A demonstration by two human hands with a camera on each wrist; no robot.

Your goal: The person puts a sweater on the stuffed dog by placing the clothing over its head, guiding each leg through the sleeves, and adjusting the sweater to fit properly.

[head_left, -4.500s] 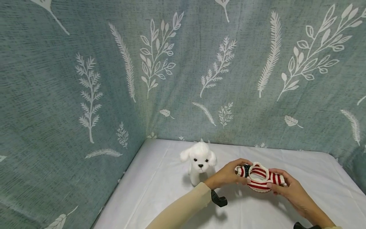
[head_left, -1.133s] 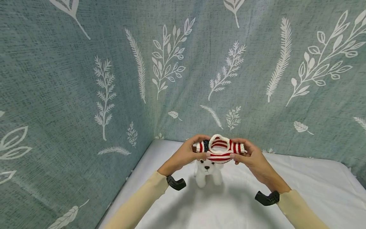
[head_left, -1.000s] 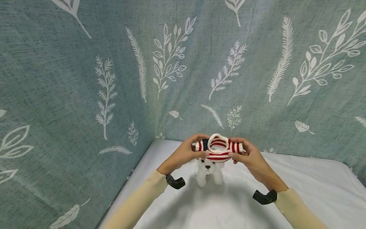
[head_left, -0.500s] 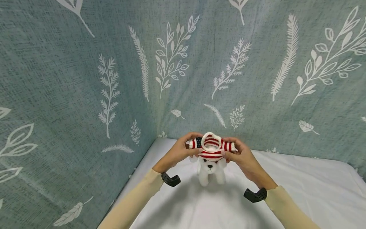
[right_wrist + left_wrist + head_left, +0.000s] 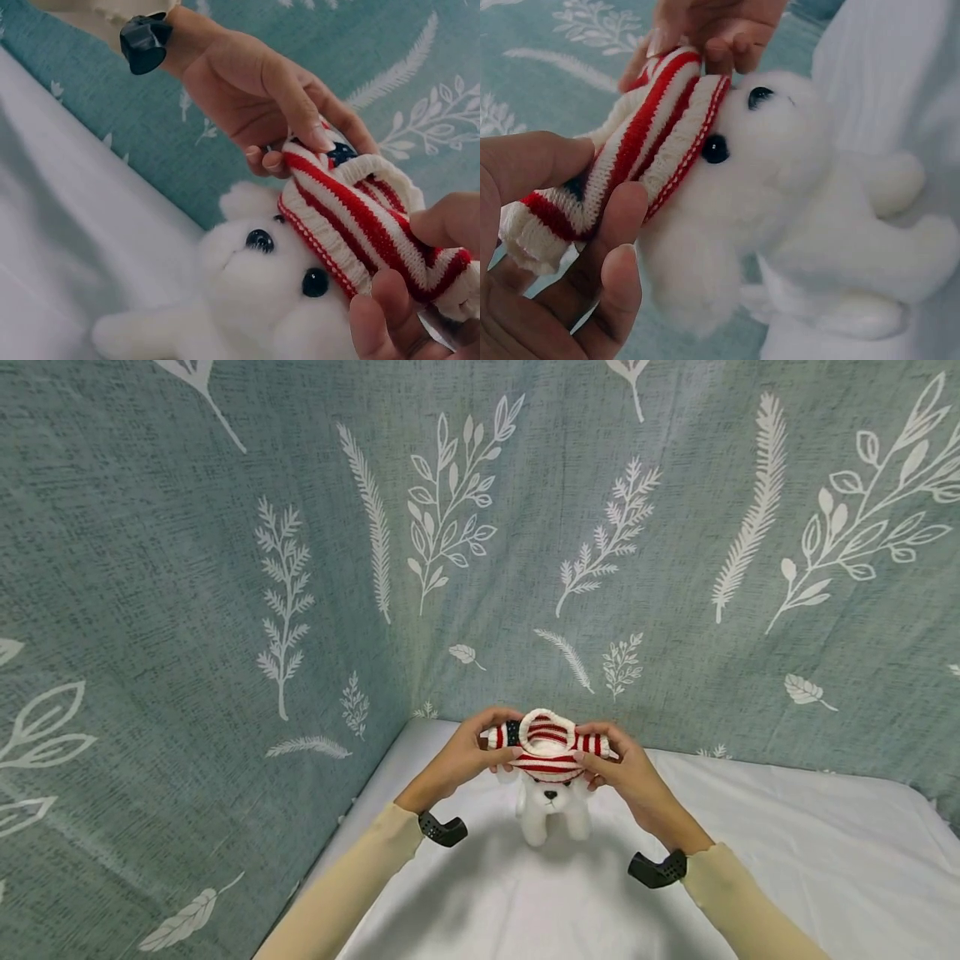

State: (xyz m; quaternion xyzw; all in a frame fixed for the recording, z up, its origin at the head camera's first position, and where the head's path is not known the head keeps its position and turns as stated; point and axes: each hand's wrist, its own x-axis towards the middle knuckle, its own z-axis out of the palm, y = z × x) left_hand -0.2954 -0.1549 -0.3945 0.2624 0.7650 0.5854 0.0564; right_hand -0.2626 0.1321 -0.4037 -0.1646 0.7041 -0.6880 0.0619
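Observation:
A small knitted sweater [image 5: 546, 763], striped red and white with a dark blue patch, sits over the top of a white plush dog's [image 5: 553, 814] head. My left hand [image 5: 467, 755] pinches the sweater near its blue-patched sleeve, thumb in front and fingers behind. On the other side my right hand [image 5: 617, 770] grips the striped sleeve the same way. The white collar [image 5: 694, 127] seen in the left wrist view is the ribbed hem, which lies just above the dog's eyes. The neck opening faces up, and the crown of the head is hidden inside the sweater.
The dog stands on a white-covered table [image 5: 787, 827]. Behind it and to the left hang blue-green curtains [image 5: 480, 560] with white leaf prints. A black band [image 5: 444, 830] circles each wrist.
The sweater was first held right of the dog, then carried left above it. In the last second it has come lower onto the dog's head, both hands still gripping it.

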